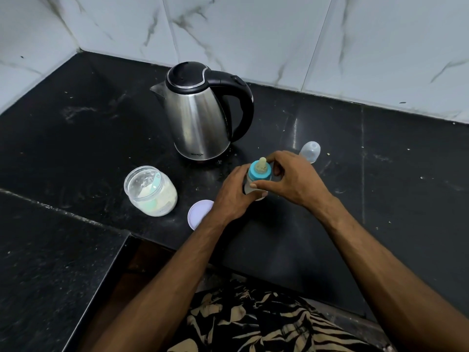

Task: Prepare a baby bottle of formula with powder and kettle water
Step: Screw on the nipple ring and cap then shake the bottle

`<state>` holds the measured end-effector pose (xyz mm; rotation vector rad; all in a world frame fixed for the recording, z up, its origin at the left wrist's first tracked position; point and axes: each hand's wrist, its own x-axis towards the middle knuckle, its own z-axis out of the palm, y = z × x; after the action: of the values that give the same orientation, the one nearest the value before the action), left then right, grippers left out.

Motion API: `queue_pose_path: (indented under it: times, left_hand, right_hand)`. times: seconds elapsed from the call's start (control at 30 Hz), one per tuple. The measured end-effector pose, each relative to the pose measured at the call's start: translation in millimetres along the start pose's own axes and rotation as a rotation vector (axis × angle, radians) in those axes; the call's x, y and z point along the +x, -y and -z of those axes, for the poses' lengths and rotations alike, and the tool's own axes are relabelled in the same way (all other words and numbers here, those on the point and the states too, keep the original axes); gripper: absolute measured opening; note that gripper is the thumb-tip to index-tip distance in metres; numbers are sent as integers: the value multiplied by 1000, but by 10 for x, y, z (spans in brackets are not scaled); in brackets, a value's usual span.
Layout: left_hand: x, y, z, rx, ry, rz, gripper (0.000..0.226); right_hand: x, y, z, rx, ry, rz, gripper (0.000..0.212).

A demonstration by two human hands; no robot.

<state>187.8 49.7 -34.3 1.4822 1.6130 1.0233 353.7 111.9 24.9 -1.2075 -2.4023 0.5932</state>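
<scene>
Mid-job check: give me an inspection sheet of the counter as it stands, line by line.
Surface: black stone counter, dusty with pale smears and crumbs.
Job's things: baby bottle upright with teal collar and teat on; steel kettle behind it, lid shut; powder jar open, a scoop inside; its lid flat beside it; clear bottle cap lying right of the bottle.
Clutter: nothing seen beyond crumbs.
Grippers: left hand grips the bottle body; right hand pinches the collar.
Cables: nothing seen.
Surroundings: marbled white wall tiles.
</scene>
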Motion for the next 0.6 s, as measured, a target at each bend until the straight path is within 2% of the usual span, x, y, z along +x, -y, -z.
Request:
queue_pose_path:
  times: [0.13, 0.23, 0.3, 0.4, 0.5, 0.6]
  left_hand:
    - [-3, 24, -6, 0, -16, -17, 63]
    - [0, 45, -20, 8, -23, -25, 60]
    - [2, 44, -21, -2, -30, -35, 59]
    - [4, 49, -19, -9, -27, -38, 60]
    - [6, 43, -18, -13, -25, -47, 61]
    - [6, 29, -5, -13, -12, -46, 61]
  right_hand:
    - [-71, 8, 33, -90, -58, -49, 60]
    - [-78, -30, 85, 5, -125, -46, 55]
    - [-55, -48, 117, 122, -20, 5, 62]
    - [-32, -58, 89, 136, 167, 54, 69]
    - [-50, -66, 18, 155, 102, 74, 56]
    - [-68, -49, -16, 139, 36, 10, 47]
